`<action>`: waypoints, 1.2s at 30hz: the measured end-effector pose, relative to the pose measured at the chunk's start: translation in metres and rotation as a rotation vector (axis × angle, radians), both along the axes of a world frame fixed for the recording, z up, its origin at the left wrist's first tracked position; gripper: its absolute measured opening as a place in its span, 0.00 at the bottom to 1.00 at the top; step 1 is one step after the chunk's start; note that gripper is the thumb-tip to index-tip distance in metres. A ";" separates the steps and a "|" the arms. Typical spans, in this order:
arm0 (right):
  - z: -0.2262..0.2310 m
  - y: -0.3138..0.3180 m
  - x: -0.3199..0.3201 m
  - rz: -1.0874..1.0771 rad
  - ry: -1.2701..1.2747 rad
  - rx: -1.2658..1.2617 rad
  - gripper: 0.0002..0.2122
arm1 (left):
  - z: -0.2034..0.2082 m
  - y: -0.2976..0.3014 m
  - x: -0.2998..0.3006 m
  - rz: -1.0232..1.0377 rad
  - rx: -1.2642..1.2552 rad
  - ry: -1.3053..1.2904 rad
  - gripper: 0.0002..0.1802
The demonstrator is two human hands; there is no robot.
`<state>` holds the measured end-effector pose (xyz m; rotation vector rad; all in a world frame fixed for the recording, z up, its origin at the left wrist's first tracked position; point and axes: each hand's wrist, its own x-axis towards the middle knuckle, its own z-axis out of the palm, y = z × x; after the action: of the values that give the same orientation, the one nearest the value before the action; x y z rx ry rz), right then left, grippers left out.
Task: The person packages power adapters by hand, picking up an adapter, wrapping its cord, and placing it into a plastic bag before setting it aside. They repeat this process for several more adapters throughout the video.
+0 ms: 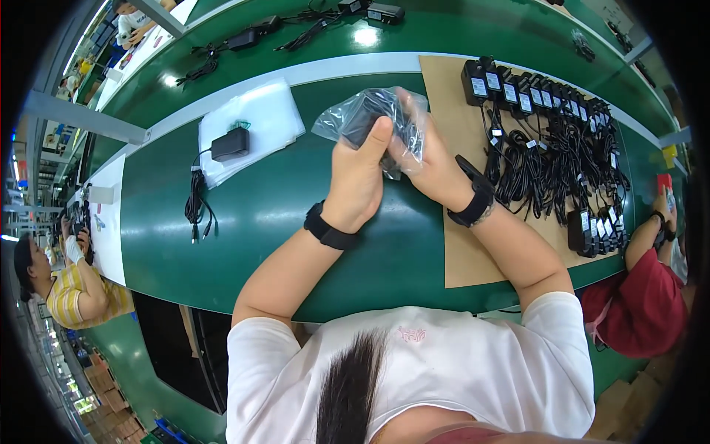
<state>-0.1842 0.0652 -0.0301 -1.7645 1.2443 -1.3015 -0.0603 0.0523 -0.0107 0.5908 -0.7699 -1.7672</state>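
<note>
Above the middle of the green table, a clear plastic bag (336, 123) with a black power adapter (360, 122) inside is held between my two hands. My left hand (357, 174) grips it from the left, thumb pressed on the front. On the other side my right hand (429, 159) is closed on the bag, its fingers partly blurred. The cable of that adapter is mostly hidden by the hands. To the left, another black power adapter (230, 144) with its cable hanging toward me lies on a stack of clear plastic bags (277, 111).
Many black power adapters (525, 100) with bundled cables lie in rows on a brown cardboard sheet (470, 251) at the right. Further adapters (244, 38) rest on the green surface behind. A person in yellow stripes (78, 296) works at left; another in red (643, 303) at right.
</note>
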 end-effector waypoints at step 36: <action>0.002 0.001 -0.003 -0.080 -0.485 0.151 0.12 | -0.005 -0.002 0.004 -0.035 0.050 0.054 0.16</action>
<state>-0.1877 0.0658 -0.0277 -1.2057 1.1047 -1.5216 -0.0562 0.0508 -0.0156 0.5633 -0.7047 -1.8316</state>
